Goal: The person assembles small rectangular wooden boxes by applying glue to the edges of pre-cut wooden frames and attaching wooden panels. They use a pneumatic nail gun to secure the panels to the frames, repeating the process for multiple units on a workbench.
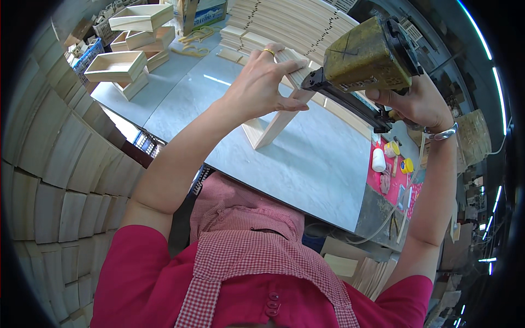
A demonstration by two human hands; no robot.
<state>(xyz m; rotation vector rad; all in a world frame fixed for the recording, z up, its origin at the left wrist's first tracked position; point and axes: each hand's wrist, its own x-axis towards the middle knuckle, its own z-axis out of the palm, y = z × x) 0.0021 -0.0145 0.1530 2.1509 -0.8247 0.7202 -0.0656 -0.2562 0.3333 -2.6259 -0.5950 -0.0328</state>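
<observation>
Two hands are at work: the left hand [262,87] and the right hand [418,104]. One olive-green nail gun [369,57] is in play, and one gold ring [268,52] and one silver bracelet [443,133] are worn. One wooden frame piece [276,126] stands on the single grey worktable [306,169]. At the far left of the table I count about five finished wooden boxes [117,65], stacked. One white bottle [378,160] and two small yellow-capped pots [402,158] sit on one red mat [391,191]. Slats in the far pile [295,24] are too many to count.
</observation>
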